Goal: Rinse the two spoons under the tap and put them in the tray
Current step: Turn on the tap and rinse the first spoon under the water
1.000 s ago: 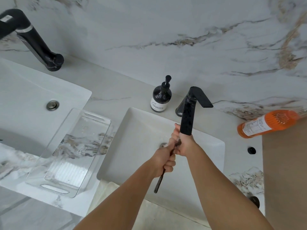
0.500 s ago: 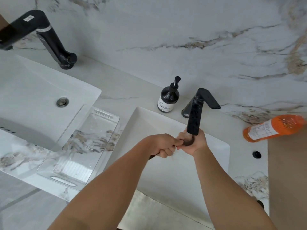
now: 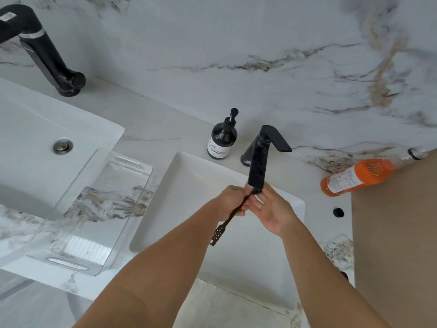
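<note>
In front of me runs a white marble countertop (image 3: 151, 119) with grey and tan veins. Two white rectangular basins (image 3: 194, 185) are set into it. Between them lies a clear plastic tray (image 3: 78, 263). Near the wall stand a dark pump bottle (image 3: 221, 138) and two black taps (image 3: 257, 159). An orange bottle (image 3: 354, 176) lies on its side at my right.

The bowl end of the dark slotted-handle spoon (image 3: 233, 215) is hidden behind the black angular tap spout (image 3: 258, 162). A second spoon cannot be made out. The far-left black tap (image 3: 45, 53) is cut off by the frame edge. Running water is not discernible.
</note>
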The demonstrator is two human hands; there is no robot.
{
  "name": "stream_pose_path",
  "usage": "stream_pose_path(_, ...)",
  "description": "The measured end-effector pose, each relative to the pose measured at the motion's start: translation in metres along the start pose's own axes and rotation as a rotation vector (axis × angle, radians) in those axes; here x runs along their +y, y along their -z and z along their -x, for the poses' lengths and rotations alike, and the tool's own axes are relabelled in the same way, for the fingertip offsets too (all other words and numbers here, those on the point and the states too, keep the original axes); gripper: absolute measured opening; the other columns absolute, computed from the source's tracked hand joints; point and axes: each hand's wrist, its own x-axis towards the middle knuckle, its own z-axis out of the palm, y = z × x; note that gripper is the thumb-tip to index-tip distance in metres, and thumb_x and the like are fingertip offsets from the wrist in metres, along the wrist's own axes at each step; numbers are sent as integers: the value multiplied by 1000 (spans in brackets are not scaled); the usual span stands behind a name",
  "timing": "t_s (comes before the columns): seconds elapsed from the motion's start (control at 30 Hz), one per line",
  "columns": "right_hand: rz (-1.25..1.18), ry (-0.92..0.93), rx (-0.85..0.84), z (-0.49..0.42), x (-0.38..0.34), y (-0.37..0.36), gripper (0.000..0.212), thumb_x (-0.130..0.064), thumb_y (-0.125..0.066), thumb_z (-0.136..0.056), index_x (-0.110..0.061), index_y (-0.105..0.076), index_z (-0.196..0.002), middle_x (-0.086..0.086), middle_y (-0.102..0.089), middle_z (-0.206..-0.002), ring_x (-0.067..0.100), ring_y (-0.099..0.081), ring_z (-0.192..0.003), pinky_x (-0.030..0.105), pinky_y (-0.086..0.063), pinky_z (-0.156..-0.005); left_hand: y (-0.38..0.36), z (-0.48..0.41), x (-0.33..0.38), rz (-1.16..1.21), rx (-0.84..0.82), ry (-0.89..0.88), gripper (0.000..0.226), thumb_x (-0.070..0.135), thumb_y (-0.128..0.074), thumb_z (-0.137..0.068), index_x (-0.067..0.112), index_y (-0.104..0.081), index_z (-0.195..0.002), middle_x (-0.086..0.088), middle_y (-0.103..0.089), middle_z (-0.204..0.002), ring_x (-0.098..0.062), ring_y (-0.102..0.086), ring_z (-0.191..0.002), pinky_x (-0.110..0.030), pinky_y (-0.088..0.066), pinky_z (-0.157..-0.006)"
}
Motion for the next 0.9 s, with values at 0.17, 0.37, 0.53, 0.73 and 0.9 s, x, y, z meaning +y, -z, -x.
stream_pose_path(0.17, 358, -85, 11, 23, -2, 15, 42, -39, -55, -98, -38, -52, -140, -6, -58, -141, 23, -54, -131, 49, -40, -111, -4, 1, 3, -172, -77, 81, 38, 47, -51, -98, 17, -53, -76, 4, -36, -55, -10, -26, -41, -19, -25, -37)
stream_pose_path(0.37, 272, -111, 92, 41, -7, 23, 65, -27, -66, -93, -29, -36, -150, -3, -57, -142, 29, -59, -123, 49, -48, -104, 6, 5, 1, -26, -54, -52, 20, 20, -42, -103, 15, -56, -90, 1, -44, -62, -11, -33, -50, -24, -26, -49)
stream_pose_path(0.53, 447, -193, 8, 47, 28, -18, 38, -30, -66, -93, -22, -56, -129, 7, -69, -120, 27, -69, -108, 48, -53, -99, 2, 10, -1, 331, -67, -14, 26, 0, -32, -90, 10, -55, -96, -4, -47, -70, -14, -39, -59, -26, -30, -56)
stream_pose_path(0.73, 550, -26, 148, 46, 60, -42, 18, -2, -63, -91, 2, -67, -108, 19, -72, -93, 29, -70, -80, 32, -56, -68, 26, 35, -18, 387, -95, -160, 22, -7, -53, -96, 3, -70, -105, -12, -73, -100, -22, -71, -90, -30, -60, -86)
stream_pose_path(0.9, 768, 136, 278, 38, 71, -54, 7, -9, -70, -87, -8, -77, -88, 5, -75, -82, 18, -70, -80, 28, -55, -75, 42, 59, -14, -17, -64, -357, 30, -7, -76, -78, 10, -79, -102, -8, -78, -93, -23, -71, -92, -38, -56, -90)
